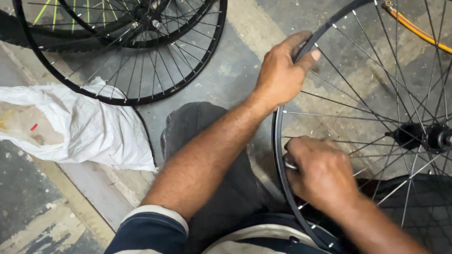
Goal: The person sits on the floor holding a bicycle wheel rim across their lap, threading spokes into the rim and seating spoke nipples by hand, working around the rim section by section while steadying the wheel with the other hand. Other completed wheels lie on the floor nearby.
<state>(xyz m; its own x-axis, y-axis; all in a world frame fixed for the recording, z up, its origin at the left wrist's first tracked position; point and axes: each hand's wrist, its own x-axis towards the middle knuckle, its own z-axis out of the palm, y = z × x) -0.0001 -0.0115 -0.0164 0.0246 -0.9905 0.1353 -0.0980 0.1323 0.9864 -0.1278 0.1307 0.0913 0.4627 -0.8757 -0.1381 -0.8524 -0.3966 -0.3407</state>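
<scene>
A spoked wheel (pixel 422 137) fills the right half of the frame, its hub (pixel 432 137) right of centre and its rim leaning against the person's lap at the bottom. The left hand (pixel 282 75) sits on the rim at upper centre; the right hand (pixel 320 173) lies just below it, inside the rim among the spokes. A hose (pixel 450 47) runs behind the wheel at upper right. Stacked wheels (pixel 115 14) occupy the upper left — below them, at left, a sack (pixel 47 120) lies on the floor.
</scene>
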